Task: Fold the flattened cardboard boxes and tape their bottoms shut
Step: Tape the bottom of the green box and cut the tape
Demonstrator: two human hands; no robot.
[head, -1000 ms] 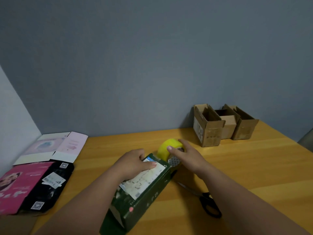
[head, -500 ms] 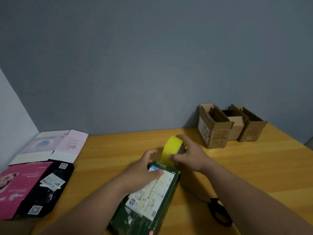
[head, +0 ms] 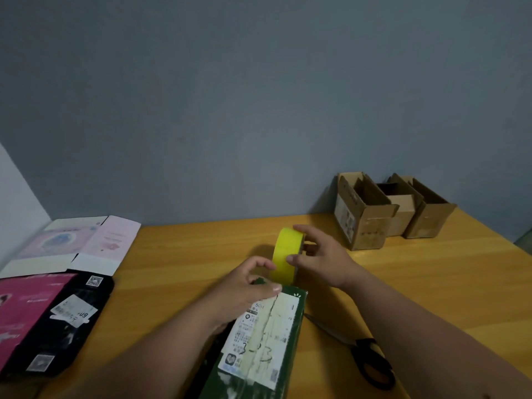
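A folded dark green box [head: 269, 367] with a white shipping label lies in front of me, its taped seam facing up. My left hand [head: 244, 286] rests on the box's far end, thumb pressing down near the seam. My right hand [head: 319, 257] grips a yellow tape roll [head: 286, 256], held upright just beyond the far end of the box. Flattened boxes lie at the left: a pink and black one [head: 43, 318] and a pale pink and white one [head: 74, 243].
Black-handled scissors [head: 365, 358] lie on the wooden table [head: 431, 298] to the right of the green box. Three open brown cardboard boxes [head: 388, 211] stand at the back right against the grey wall.
The right hand has lifted the tape roll upright and moved it further from me. The green box has turned to point straight away from me, with the left hand shifting to its far end.
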